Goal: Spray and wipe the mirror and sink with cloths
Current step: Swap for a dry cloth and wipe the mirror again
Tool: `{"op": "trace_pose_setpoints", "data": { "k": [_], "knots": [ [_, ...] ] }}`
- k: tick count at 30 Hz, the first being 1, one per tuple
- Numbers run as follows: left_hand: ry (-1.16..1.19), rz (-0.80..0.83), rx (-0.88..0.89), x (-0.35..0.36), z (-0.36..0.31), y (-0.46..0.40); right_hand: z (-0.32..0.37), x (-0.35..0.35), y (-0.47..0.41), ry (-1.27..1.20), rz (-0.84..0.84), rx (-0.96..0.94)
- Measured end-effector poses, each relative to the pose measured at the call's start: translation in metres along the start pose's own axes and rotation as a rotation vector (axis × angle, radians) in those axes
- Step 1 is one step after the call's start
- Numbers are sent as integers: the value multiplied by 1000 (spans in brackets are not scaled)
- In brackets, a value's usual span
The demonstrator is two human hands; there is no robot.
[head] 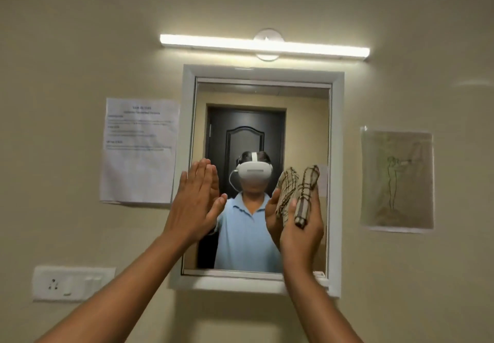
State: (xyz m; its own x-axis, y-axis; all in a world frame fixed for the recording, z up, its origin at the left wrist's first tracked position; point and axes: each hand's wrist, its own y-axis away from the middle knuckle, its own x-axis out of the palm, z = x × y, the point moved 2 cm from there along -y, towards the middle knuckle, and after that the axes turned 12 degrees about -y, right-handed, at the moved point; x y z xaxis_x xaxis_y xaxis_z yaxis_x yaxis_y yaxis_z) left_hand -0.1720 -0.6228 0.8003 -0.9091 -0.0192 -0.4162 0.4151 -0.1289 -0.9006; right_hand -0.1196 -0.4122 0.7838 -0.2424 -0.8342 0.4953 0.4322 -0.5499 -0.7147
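- The mirror (263,118) is seen in a pale frame on the wall, under a lit tube light (264,45).
- A folded checked cloth (304,195) is gripped in the right hand (300,233), thumb curled over the fold, and is held up at the glass on the lower right; actual contact cannot be told.
- The left hand (196,201) is held flat, fingers straight and together, at the mirror's left edge; nothing is gripped. Whether it touches the glass is not clear.
- No spray bottle and no sink are in view.
- Step is judged as mirror wiping, sink not yet done.
- Risk: fingerprints may be left on the glass if the bare left palm is pressed there.
- Risk: cloth is folded tight, so little surface is presented; streaks or missed corners are likely, the top edge above all.
- Risk: the paper notice (139,150) just beside the frame could be caught or wetted by a wide stroke.
- Risk: the wall socket (70,283) below left could be reached by drips.
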Motion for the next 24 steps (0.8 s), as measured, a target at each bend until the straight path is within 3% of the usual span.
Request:
{"op": "trace_pose_setpoints", "data": {
  "k": [7, 15, 21, 24],
  "knots": [
    [-155, -114, -4, -29, 37, -77, 22, 45, -96, 261, 32, -348],
    [-282, -172, -20, -38, 79, -133, 21, 83, -180, 915, 229, -426],
    [-233, -209, 24, -27, 86, -136, -14, 119, -189, 937, 125, -462],
    [-193, -224, 33, -23, 88, -136, -11, 141, -178, 966, 168, -536]
  ]
}}
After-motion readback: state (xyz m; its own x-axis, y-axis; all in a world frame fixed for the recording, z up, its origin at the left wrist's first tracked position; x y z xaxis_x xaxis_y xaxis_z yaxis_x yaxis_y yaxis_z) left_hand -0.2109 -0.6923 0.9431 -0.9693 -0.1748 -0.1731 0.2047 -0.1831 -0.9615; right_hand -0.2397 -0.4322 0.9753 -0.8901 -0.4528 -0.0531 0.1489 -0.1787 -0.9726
